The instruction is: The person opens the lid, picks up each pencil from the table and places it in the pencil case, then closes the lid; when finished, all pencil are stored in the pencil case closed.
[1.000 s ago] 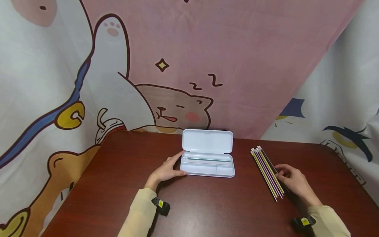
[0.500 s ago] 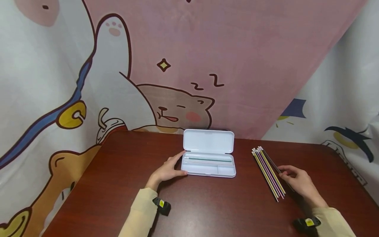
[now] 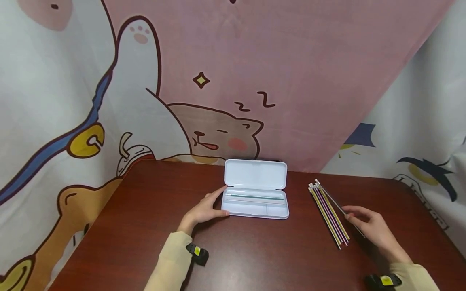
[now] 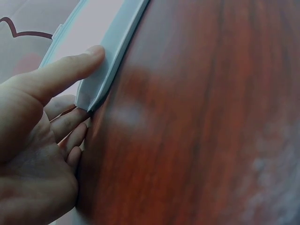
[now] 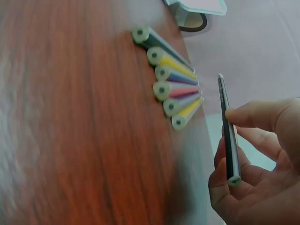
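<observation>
A white pencil case [image 3: 244, 208] lies with its lid up, a green pencil [image 3: 255, 197] in its long back compartment. My left hand [image 3: 204, 209] grips the case's left end, the thumb on the front corner in the left wrist view [image 4: 42, 103]. Between thumb and fingers, my right hand [image 3: 375, 228] pinches a dark pencil [image 3: 336, 205]; the right wrist view shows the same pencil [image 5: 229, 140] apart from the others, in the hand [image 5: 262, 159]. To its left, several striped pencils [image 3: 329, 214] lie side by side, their unsharpened ends [image 5: 161, 89] fanned out.
The brown wooden table [image 3: 262, 254] reaches back to a cartoon-printed cloth [image 3: 291, 101]. A black wrist camera is strapped at each sleeve, one on the left [image 3: 198, 254] and one on the right [image 3: 384, 280].
My right hand has moved a little to the right and drawn the dark pencil's near end away from the other pencils. The left hand keeps its hold on the case.
</observation>
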`<state>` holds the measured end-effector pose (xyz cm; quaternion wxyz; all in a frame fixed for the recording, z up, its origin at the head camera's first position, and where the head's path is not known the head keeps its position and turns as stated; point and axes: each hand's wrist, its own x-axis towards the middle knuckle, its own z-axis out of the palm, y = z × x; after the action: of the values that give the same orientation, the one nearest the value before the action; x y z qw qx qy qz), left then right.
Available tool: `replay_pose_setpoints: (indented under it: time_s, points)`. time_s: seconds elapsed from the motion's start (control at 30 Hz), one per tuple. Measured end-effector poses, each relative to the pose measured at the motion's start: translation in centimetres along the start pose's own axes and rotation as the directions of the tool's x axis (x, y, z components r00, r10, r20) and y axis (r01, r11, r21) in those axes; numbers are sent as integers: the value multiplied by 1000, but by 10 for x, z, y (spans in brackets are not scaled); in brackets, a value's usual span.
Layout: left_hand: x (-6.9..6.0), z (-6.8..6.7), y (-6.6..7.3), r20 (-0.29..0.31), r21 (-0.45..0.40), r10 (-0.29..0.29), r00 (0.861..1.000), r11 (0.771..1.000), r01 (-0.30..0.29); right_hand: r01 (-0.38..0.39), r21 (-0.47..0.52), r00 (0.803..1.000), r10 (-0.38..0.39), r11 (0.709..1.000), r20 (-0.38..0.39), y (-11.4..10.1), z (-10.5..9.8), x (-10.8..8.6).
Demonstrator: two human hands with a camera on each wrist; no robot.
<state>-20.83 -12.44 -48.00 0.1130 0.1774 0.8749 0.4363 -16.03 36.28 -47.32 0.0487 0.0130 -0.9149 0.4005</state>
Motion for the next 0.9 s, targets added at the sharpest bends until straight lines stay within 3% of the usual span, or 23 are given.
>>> replay_pose_setpoints:
  time_s: [0.23,0.67,0.9]
  points:
    - [2,0,-3,-7,16,7,1000,1000,-7,93,26,996,-93,995,-9,-13,3,2]
    - [0,-3,-2,3,32,43,999,999,-43,165,113,983,-172,980,58,-35,24,5]
    - [3,-6,3,15,117,58,998,991,-60,200,65,976,-204,978,75,-47,39,10]
